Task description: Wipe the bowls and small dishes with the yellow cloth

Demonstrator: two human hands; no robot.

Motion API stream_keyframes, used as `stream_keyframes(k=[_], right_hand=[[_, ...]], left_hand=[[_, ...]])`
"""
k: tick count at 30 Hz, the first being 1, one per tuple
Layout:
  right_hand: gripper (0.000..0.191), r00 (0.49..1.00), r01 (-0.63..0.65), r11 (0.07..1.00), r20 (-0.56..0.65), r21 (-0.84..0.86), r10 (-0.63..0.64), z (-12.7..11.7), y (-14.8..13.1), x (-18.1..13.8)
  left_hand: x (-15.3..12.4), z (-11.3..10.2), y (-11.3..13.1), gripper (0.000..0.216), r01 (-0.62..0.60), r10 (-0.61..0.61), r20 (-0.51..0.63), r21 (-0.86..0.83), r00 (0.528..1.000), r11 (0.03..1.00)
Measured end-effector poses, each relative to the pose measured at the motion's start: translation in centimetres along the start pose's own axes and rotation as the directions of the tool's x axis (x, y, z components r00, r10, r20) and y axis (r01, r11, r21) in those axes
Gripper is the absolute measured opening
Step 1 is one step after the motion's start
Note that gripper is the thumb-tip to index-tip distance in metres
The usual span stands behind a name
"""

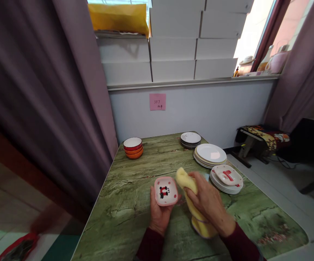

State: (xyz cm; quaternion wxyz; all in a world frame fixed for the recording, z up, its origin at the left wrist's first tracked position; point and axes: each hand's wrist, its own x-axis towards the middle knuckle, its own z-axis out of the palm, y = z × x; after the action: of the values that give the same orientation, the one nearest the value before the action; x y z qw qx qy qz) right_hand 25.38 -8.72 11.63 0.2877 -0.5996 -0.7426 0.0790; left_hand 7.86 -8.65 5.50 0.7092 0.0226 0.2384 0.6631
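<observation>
A small square bowl (169, 195) with a pink rim and a red and black cat print faces up in my left hand (159, 215). The fingers of that hand wrap under and around its sides. My right hand (207, 199), slightly smeared by motion, is closed around a bunched yellow cloth (193, 210). One end of the cloth sticks up just right of the bowl, with a gap between them. Its lower end hangs down over the table.
The green wood-patterned table (126, 203) bears a stack of red and orange bowls (134, 153) at back left. Along its right side stand dark-edged plates (190, 137), larger white plates (211, 152) and plates topped by a patterned dish (228, 174). A stool (262, 137) stands beyond.
</observation>
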Motion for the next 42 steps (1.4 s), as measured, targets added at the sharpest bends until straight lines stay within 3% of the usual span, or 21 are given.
stream_keyframes(k=[2, 5, 8, 10, 14, 18, 21, 23, 25, 27, 28, 29, 31, 33, 34, 36, 37, 39, 42], right_hand=[[0.030, 0.986, 0.165, 0.985, -0.008, 0.046, -0.165, 0.6, -1.1, -0.1], [0.025, 0.916, 0.400, 0.916, 0.041, -0.021, -0.399, 1.8, -2.3, 0.1], [0.022, 0.874, 0.484, 0.862, 0.122, -0.149, -0.470, 2.8, -2.6, 0.9], [0.025, 0.886, 0.458, 0.862, 0.187, -0.218, -0.423, 3.2, -2.8, 1.3], [0.027, 0.929, 0.287, 0.928, 0.305, -0.237, -0.209, 3.0, -3.8, 1.7], [0.031, 0.890, 0.148, 0.987, 0.442, -0.054, -0.109, 2.1, -4.3, 2.2], [0.031, 0.835, 0.052, 0.979, 0.530, 0.195, -0.150, 1.7, -3.8, 2.4], [0.030, 0.760, -0.214, 0.834, 0.623, 0.509, -0.185, 1.7, -3.1, 2.4], [0.033, 0.732, -0.492, 0.513, 0.654, 0.703, -0.193, 1.7, -2.6, 2.4], [0.044, 0.814, -0.539, 0.285, 0.577, 0.792, -0.064, 1.8, -2.1, 2.7], [0.049, 0.872, -0.482, 0.256, 0.488, 0.838, 0.045, 1.7, -1.9, 2.9], [0.052, 0.920, -0.390, 0.295, 0.361, 0.872, 0.151, 1.6, -1.8, 3.2], [0.050, 0.975, -0.155, 0.533, 0.041, 0.832, 0.219, 1.5, -1.6, 3.7], [0.046, 0.983, 0.103, 0.776, -0.184, 0.622, 0.017, 1.4, -1.6, 3.9], [0.045, 0.968, 0.227, 0.839, -0.210, 0.494, -0.138, 1.5, -1.6, 3.9], [0.047, 0.904, 0.427, 0.857, -0.104, 0.290, -0.415, 1.8, -2.0, 3.8], [0.049, 0.871, 0.481, 0.848, -0.017, 0.223, -0.490, 2.0, -2.2, 3.7], [0.049, 0.855, 0.488, 0.863, 0.130, 0.129, -0.503, 2.5, -2.5, 3.7], [0.046, 0.916, 0.340, 0.935, 0.193, 0.097, -0.353, 3.1, -2.3, 4.2]], left_hand=[[-0.2, 0.2, -0.5, 0.046, 0.058, -0.058, 0.041, 0.023, 0.997, 0.998], [-0.4, 0.2, -1.0, 0.050, 0.129, -0.132, 0.093, 0.036, 0.987, 0.991], [-0.3, -0.1, -1.2, 0.048, 0.123, -0.131, 0.101, 0.077, 0.986, 0.989], [-0.1, -0.2, -1.2, 0.044, 0.049, -0.058, 0.080, 0.110, 0.995, 0.993], [0.1, -0.2, -1.2, 0.043, -0.096, 0.087, 0.065, 0.147, 0.994, 0.984], [0.1, 0.0, -0.8, 0.043, -0.156, 0.156, 0.013, 0.129, 0.988, 0.979], [-0.1, 0.0, -0.6, 0.049, -0.051, 0.052, -0.006, 0.102, 0.999, 0.993], [-0.1, 0.0, -0.6, 0.058, 0.086, -0.089, 0.030, 0.103, 0.996, 0.991], [-0.2, 0.1, -0.7, 0.058, 0.112, -0.119, 0.065, 0.105, 0.991, 0.988], [-0.2, 0.3, -0.7, 0.052, 0.049, -0.056, 0.070, 0.090, 0.996, 0.995], [-0.2, 0.4, -0.7, 0.050, 0.033, -0.038, 0.064, 0.082, 0.997, 0.996], [-0.1, 0.4, -0.7, 0.050, 0.037, -0.041, 0.054, 0.079, 0.998, 0.996], [0.0, 0.5, -0.6, 0.050, 0.069, -0.072, 0.033, 0.083, 0.997, 0.994], [0.0, 0.4, -0.7, 0.043, 0.053, -0.056, 0.026, 0.078, 0.998, 0.996], [0.1, 0.3, -0.7, 0.038, 0.041, -0.043, 0.027, 0.073, 0.999, 0.996], [0.0, 0.1, -1.0, 0.030, 0.036, -0.038, 0.026, 0.070, 0.999, 0.997], [0.0, 0.0, -1.2, 0.027, 0.038, -0.040, 0.020, 0.073, 0.999, 0.997], [-0.1, 0.0, -1.5, 0.024, 0.036, -0.035, -0.004, 0.092, 0.999, 0.995], [-0.3, 0.0, -1.8, 0.026, -0.019, 0.021, -0.014, 0.137, 1.000, 0.990]])
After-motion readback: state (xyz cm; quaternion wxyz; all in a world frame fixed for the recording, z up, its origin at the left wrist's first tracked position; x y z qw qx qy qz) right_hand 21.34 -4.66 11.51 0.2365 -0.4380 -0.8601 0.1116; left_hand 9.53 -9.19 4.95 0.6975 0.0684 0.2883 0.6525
